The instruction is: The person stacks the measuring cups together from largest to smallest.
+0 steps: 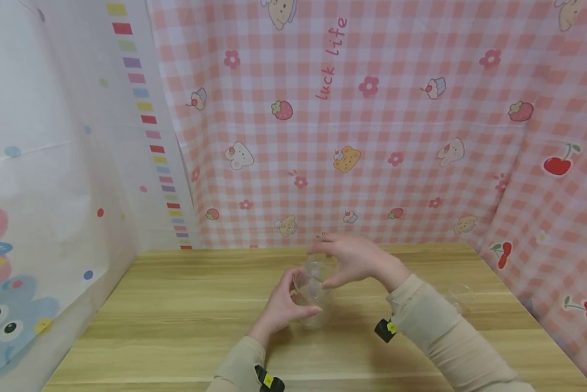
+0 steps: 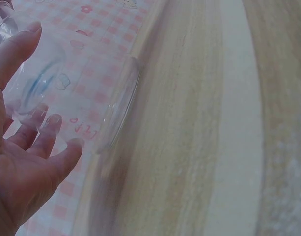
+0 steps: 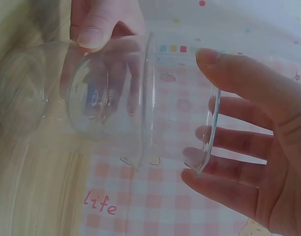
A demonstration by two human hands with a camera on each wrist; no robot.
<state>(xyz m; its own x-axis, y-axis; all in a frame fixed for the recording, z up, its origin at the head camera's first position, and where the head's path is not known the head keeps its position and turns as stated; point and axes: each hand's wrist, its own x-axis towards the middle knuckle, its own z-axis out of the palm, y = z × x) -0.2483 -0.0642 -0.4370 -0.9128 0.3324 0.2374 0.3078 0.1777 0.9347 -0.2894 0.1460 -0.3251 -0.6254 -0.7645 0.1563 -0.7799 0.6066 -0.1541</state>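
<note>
A larger clear glass beaker (image 1: 317,317) stands upright on the table, and my left hand (image 1: 282,305) holds it around its upper side with thumb and fingers. Partway inside its mouth is a smaller clear beaker (image 1: 321,267), its base sunk below the larger rim in the right wrist view. From above, my right hand (image 1: 359,260) grips that smaller beaker by its rim (image 3: 209,125), thumb on one side and fingers on the other. In the left wrist view the larger beaker's base (image 2: 123,108) shows at the wood, with the left fingers (image 2: 47,132) spread round the wall.
Another clear glass vessel (image 1: 462,294) stands on the right part of the wooden table (image 1: 185,305), just behind the right sleeve (image 1: 435,321). A pink checked cloth (image 1: 313,130) hangs along the table's back edge, with more printed cloth at both sides.
</note>
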